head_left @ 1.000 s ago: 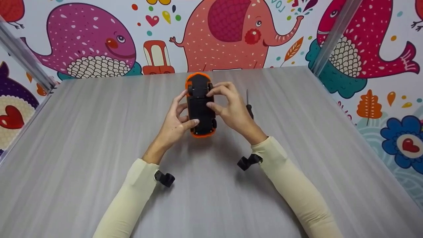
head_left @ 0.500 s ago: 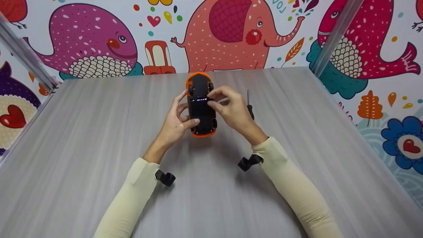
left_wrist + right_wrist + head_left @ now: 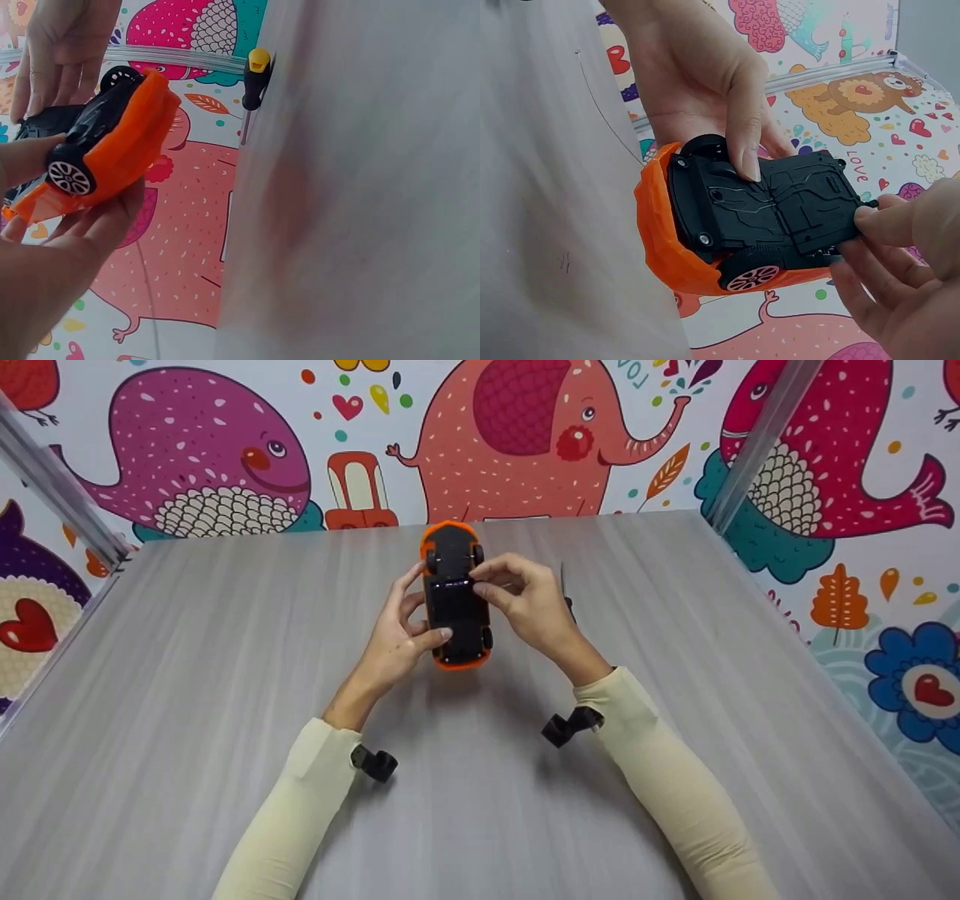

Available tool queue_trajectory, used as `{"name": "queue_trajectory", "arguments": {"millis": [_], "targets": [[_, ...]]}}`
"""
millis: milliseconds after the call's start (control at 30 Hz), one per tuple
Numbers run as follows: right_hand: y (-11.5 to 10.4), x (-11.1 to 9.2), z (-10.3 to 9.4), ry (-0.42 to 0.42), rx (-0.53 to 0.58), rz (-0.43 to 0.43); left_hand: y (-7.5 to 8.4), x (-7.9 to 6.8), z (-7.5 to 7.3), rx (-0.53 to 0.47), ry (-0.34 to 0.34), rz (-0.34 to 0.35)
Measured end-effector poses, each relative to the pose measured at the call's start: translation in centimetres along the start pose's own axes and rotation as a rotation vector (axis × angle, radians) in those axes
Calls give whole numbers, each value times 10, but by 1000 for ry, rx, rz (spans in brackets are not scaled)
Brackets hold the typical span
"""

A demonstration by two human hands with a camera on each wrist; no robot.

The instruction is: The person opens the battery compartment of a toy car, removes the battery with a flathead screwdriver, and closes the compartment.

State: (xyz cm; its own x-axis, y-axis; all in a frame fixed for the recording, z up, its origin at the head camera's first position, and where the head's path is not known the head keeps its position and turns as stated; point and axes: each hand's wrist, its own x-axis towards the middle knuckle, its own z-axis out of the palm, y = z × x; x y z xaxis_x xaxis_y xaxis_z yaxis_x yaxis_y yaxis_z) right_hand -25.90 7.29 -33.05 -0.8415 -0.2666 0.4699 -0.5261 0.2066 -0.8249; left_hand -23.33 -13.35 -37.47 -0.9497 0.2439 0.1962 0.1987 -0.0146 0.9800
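Observation:
An orange toy car (image 3: 452, 547) with a black underside is held upside down above the table, its bottom toward me. My left hand (image 3: 394, 637) grips it from the left side, thumb across the underside and fingers around the body. On the right, the thumb and fingertips of my right hand (image 3: 536, 604) pinch the end of a black rectangular battery cover (image 3: 814, 202) on the underside. That cover looks raised along one edge, with a narrow gap below it in the right wrist view. In the left wrist view, the car's orange body (image 3: 131, 139) and spoked wheels show.
A screwdriver (image 3: 256, 81) with a black and yellow handle lies on the grey table (image 3: 225, 660), just beyond my right hand. Walls printed with cartoon animals (image 3: 517, 472) stand at the back and sides, with metal corner posts (image 3: 765, 442).
The battery cover has tilted a little and now catches light along its upper edge. My right fingertips and thumb have drawn closer together at its side. The left hand keeps its hold.

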Motion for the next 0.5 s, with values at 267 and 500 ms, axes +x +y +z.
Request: {"name": "queue_trajectory", "arguments": {"millis": [267, 500], "targets": [[-1, 7, -13, 42, 115, -18, 0, 0, 0, 0, -4, -15], [4, 17, -35, 84, 141, 16, 0, 1, -2, 2, 20, -20]]}}
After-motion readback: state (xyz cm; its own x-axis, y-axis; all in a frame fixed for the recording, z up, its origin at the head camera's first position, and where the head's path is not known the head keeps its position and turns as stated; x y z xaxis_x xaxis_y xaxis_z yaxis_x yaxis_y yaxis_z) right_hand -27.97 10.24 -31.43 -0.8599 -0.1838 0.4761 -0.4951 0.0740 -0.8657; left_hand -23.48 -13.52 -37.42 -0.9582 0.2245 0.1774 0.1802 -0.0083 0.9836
